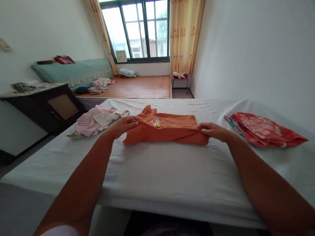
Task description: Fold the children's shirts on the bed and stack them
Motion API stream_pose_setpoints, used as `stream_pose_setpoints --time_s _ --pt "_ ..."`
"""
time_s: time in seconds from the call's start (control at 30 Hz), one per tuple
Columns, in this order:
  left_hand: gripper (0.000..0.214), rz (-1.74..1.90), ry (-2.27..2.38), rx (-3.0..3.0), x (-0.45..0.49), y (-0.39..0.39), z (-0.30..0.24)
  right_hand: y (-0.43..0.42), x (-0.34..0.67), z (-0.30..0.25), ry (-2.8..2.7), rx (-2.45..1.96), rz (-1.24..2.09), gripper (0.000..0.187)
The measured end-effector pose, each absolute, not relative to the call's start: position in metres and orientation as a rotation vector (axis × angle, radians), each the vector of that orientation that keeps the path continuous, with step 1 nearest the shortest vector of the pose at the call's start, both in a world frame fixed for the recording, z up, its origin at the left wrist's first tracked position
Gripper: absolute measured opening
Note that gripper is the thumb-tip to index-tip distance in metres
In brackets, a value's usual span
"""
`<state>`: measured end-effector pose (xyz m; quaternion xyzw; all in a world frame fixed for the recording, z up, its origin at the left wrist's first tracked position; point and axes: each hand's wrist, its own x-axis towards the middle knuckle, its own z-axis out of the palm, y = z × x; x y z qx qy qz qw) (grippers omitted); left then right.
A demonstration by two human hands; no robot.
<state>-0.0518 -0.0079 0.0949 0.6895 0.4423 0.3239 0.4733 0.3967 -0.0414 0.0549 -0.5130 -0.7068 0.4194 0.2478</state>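
An orange T-shirt (173, 121) with a small cartoon print lies sideways on the white-sheeted table (175, 173), its neck end to the left. My left hand (126, 126) pinches the cloth near the shoulder. At the hem end, my right hand (212, 131) grips the near edge between thumb and fingers. The near side of the shirt is lifted and partly folded over between both hands. Some of its underside is hidden.
Pink and cream clothes (95, 120) lie heaped at the left of the table. A red garment with white lettering (265, 129) rests at the right. Beyond stand a bed with a brown mat (143, 86), a dark cabinet (49, 105) and a small stool (180, 78).
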Motion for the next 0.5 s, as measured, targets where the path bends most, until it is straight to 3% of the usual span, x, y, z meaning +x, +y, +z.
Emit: stream_pose_setpoints --time_s 0.1,0.2,0.33,0.5 --pt "0.053 1.073 1.073 1.348 -0.054 0.018 0.078 -0.037 0.399 0.045 -1.742 -1.575 1.066 0.039" --pt "0.053 1.091 1.117 1.227 -0.065 0.020 0.060 -0.037 0.402 0.042 -1.699 -1.624 1.170 0.052" --pt "0.055 0.644 1.262 1.624 -0.080 -0.001 0.059 -0.037 0.406 0.041 -1.731 -1.607 1.311 0.071" --pt "0.046 0.051 1.151 2.109 -0.076 -0.024 0.082 -0.036 0.407 0.038 -1.819 -1.560 1.206 0.068"
